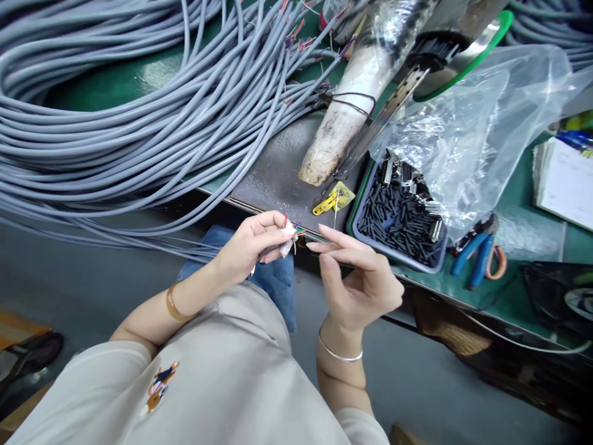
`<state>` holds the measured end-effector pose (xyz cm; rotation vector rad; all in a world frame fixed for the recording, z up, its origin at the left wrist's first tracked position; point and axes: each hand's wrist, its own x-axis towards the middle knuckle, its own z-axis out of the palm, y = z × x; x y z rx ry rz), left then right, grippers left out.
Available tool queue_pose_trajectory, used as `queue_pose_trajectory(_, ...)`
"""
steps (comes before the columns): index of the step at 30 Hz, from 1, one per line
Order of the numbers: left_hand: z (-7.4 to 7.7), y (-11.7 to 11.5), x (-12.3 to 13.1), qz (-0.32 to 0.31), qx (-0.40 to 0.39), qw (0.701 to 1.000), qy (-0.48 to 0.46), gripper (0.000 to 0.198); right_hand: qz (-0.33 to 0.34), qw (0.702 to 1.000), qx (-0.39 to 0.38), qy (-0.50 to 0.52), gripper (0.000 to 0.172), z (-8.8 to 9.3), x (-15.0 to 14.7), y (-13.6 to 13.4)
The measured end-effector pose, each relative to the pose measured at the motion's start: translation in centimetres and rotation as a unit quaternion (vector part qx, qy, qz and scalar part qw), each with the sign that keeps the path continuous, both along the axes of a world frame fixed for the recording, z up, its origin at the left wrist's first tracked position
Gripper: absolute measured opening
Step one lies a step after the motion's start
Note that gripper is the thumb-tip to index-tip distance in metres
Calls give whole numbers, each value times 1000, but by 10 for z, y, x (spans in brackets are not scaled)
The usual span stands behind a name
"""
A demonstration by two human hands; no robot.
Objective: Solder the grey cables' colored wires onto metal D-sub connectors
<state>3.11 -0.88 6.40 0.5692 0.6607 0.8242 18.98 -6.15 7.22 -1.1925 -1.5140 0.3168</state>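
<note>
In the head view, my left hand (252, 241) pinches the end of a grey cable, with white wrapping on the fingertips. Short coloured wire ends (299, 231), red, blue, green and orange among them, fan out from that grip. My right hand (359, 275) is just to their right, its fingers stretched out and the thumb apart, with nothing visible between them. Beyond both hands, a small yellow tool (325, 204) lies on a dark mat (282, 167) at the bench edge. A thin wire stands up near it.
Looped grey cables (139, 136) cover the bench's left. A plastic-wrapped tube (345, 117) slants down over the mat. To the right are a bin (433, 267) of black sleeves and metal connectors, a clear plastic bag (482, 123), blue-handled pliers (479, 253) and a paper stack (565, 176).
</note>
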Motion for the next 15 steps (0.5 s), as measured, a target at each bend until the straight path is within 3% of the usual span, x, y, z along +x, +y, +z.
queue_pose_trajectory(9,0,-1,1,78,59,993,63,31,50,976,97,-188,24,-2,4,1)
queue_pose_trajectory(15,-2,-2,0,64,115,990,47,21,30,999,38,-12,27,-3,7,-1)
